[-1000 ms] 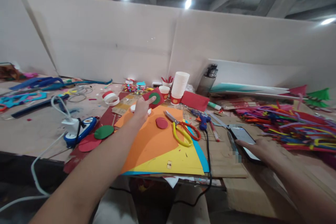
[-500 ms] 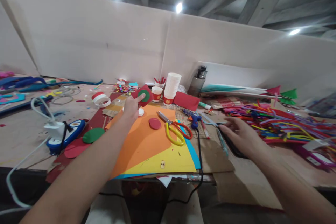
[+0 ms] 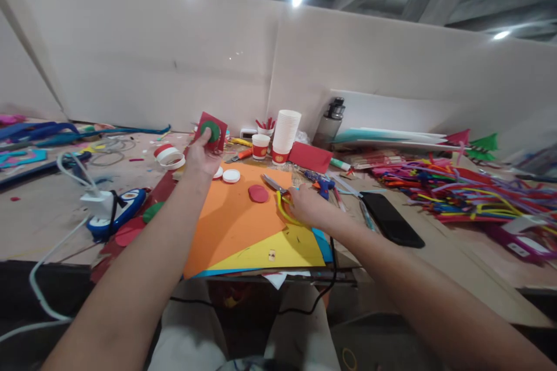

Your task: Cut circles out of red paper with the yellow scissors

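Note:
My left hand [image 3: 204,155] is raised at the back left, pinching a red paper square [image 3: 220,143] with a green paper disc [image 3: 210,132] against it, the thumb on the disc. My right hand [image 3: 307,204] has its fingers closed at the handles of the scissors [image 3: 274,184]; the red handle is mostly hidden by the hand, the yellow one shows. Blades pointing away to the left, they lie over orange paper [image 3: 235,214]. Beside them rests a red paper disc [image 3: 258,193]. Two white lids, one of them partly hidden [image 3: 231,176], are near my left wrist.
Behind stand stacked paper cups [image 3: 286,130] and a single cup [image 3: 260,146]. A blue glue gun [image 3: 324,186], a phone [image 3: 391,219] and a pile of pipe cleaners [image 3: 470,194] lie to the right. At left are tape rolls [image 3: 169,156] and a power strip [image 3: 115,217].
My right hand has moved left from the phone to the scissors' handles. My left hand has lifted the red square and green disc up and to the left, uncovering an orange cutter.

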